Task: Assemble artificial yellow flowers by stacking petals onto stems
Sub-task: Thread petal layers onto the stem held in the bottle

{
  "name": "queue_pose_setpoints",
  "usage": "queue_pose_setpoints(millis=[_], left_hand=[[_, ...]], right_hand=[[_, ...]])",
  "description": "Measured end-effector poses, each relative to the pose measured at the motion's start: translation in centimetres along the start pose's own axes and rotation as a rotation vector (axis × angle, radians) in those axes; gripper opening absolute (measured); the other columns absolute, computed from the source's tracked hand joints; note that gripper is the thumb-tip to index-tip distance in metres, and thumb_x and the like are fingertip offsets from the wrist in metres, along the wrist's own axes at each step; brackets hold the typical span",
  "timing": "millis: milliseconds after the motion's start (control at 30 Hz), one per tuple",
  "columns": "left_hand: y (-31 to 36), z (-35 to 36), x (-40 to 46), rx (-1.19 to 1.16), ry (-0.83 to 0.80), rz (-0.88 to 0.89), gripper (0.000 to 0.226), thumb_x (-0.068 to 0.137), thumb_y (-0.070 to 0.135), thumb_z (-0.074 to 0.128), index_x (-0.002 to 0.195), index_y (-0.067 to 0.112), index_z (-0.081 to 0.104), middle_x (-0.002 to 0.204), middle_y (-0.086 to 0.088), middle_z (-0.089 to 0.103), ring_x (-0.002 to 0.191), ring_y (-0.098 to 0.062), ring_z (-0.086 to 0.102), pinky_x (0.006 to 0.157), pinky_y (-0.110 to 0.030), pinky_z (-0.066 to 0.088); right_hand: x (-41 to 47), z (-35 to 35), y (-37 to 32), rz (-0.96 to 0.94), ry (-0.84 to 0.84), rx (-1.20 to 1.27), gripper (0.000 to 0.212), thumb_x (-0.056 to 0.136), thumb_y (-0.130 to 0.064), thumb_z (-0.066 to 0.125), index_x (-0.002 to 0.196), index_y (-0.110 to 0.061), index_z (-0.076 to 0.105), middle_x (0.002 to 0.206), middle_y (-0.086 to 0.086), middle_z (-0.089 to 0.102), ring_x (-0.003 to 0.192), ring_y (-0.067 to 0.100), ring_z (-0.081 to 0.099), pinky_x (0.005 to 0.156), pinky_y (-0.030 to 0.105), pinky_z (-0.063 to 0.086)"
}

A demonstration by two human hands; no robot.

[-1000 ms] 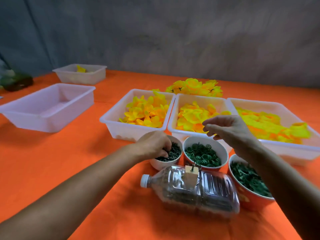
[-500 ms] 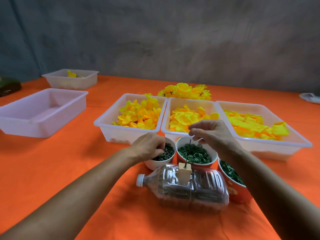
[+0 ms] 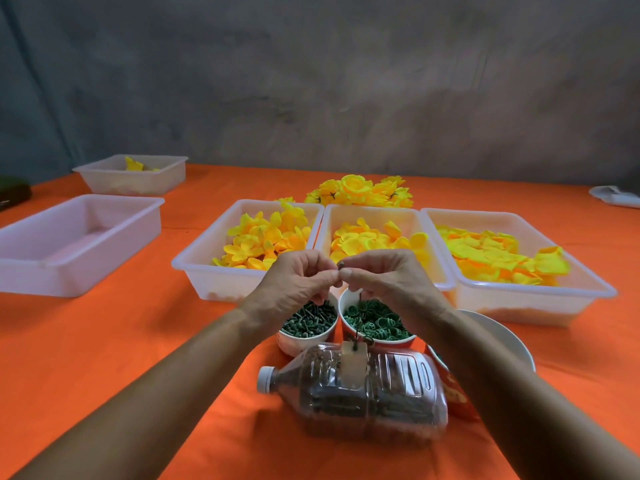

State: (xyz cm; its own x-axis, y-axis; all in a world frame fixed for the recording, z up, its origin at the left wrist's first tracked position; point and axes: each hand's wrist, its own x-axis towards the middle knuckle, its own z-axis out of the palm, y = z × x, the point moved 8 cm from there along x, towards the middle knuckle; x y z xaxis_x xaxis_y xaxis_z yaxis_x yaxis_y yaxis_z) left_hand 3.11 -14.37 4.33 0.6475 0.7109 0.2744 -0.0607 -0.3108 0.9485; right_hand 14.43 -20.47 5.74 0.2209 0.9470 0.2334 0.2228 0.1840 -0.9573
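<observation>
My left hand (image 3: 298,282) and right hand (image 3: 381,278) pinch one small green stem (image 3: 341,266) between fingertips (petal trays (image 3: 249,282) just beyond).

Third cup (image 3: 450,386) — mostly behind right forearm

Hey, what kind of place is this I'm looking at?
Probably a small handcraft workstation for making artificial flowers: an orange-covered table carries translucent plastic trays of loose yellow fabric petals, paper cups of small green plastic parts, and a pile of finished yellow flowers behind, before a bare grey wall.
</observation>
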Motion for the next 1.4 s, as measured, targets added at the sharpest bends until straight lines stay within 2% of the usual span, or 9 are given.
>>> queue_pose_setpoints(millis=[167,367,467,567,700,833,1033,1233,1400], left_hand=[[1.1,0.7,-0.4,0.088,0.022,0.040,0.010,0.086,0.003,0.065,0.077,0.006,0.062,0.060,0.005,0.058,0.052,-0.003,0.049,0.052,-0.016,0.042],[2.9,-0.3,-2.0,0.003,0.132,0.085,0.005,0.079,0.016,0.071,0.082,0.013,0.068,0.067,0.001,0.064,0.056,-0.005,0.053,0.056,-0.016,0.046],[3.9,0.0,-3.5,-0.072,0.116,0.120,0.024,0.071,0.032,0.069,0.085,0.012,0.071,0.080,-0.021,0.067,0.064,-0.006,0.057,0.059,-0.016,0.047],[4.5,0.7,-4.7,-0.088,0.088,0.128,0.026,0.071,0.036,0.069,0.090,0.019,0.074,0.090,-0.010,0.072,0.075,-0.007,0.061,0.067,-0.017,0.049],[4.2,1.5,-5.2,-0.072,0.102,0.086,0.031,0.064,0.032,0.082,0.093,0.026,0.074,0.085,-0.002,0.070,0.075,-0.016,0.063,0.074,-0.032,0.053],[4.6,2.2,-5.5,-0.023,0.132,0.126,0.026,0.062,0.028,0.081,0.087,0.022,0.074,0.078,-0.002,0.071,0.071,-0.014,0.064,0.071,-0.026,0.054],[4.3,2.4,-5.6,-0.067,0.184,0.149,0.006,0.075,0.000,0.073,0.078,0.004,0.071,0.072,-0.004,0.072,0.070,-0.011,0.066,0.070,-0.020,0.052],[4.2,2.5,-5.6,-0.146,0.174,0.164,0.006,0.077,0.001,0.071,0.079,0.007,0.071,0.073,-0.005,0.072,0.071,-0.013,0.066,0.070,-0.022,0.052],[3.9,2.5,-5.5,-0.162,0.184,0.148,0.007,0.076,0.001,0.072,0.080,0.006,0.072,0.076,-0.008,0.073,0.071,-0.013,0.068,0.068,-0.021,0.053]], right_hand=[[-0.3,-0.3,0.2,-0.027,0.020,0.049,0.006,0.081,-0.008,0.070,0.076,-0.009,0.071,0.057,-0.003,0.066,0.055,0.003,0.058,0.051,0.015,0.044],[-1.2,-2.1,-0.5,-0.031,0.102,0.143,0.006,0.087,-0.005,0.062,0.081,-0.005,0.065,0.066,0.003,0.070,0.058,0.012,0.067,0.053,0.018,0.051],[-2.2,-3.1,-1.1,-0.063,0.134,0.118,0.006,0.085,-0.003,0.064,0.084,-0.007,0.068,0.062,0.001,0.068,0.056,0.009,0.065,0.053,0.016,0.050],[-3.3,-3.8,-1.7,-0.084,0.156,0.105,0.011,0.084,0.000,0.063,0.090,-0.005,0.070,0.058,-0.001,0.067,0.054,0.005,0.061,0.053,0.014,0.049],[-4.6,-4.5,-2.6,-0.103,0.174,0.097,0.015,0.079,0.000,0.067,0.091,-0.008,0.069,0.063,-0.001,0.069,0.055,0.008,0.063,0.054,0.016,0.049],[-5.8,-4.6,-3.0,-0.106,0.192,0.097,0.011,0.076,0.002,0.068,0.078,-0.009,0.069,0.061,0.003,0.069,0.054,0.010,0.064,0.053,0.017,0.049],[-6.9,-3.2,-3.7,-0.128,0.122,0.098,0.024,0.078,0.001,0.067,0.074,-0.021,0.076,0.064,0.001,0.069,0.058,0.008,0.063,0.057,0.017,0.050],[-7.2,-2.2,-5.3,-0.170,0.063,0.026,0.011,0.077,-0.004,0.068,0.079,-0.015,0.071,0.068,0.002,0.071,0.063,0.009,0.065,0.060,0.017,0.051],[-7.1,-1.5,-6.5,-0.190,0.042,-0.083,0.019,0.078,0.010,0.066,0.077,-0.009,0.071,0.068,0.005,0.072,0.062,0.010,0.067,0.061,0.018,0.053]])
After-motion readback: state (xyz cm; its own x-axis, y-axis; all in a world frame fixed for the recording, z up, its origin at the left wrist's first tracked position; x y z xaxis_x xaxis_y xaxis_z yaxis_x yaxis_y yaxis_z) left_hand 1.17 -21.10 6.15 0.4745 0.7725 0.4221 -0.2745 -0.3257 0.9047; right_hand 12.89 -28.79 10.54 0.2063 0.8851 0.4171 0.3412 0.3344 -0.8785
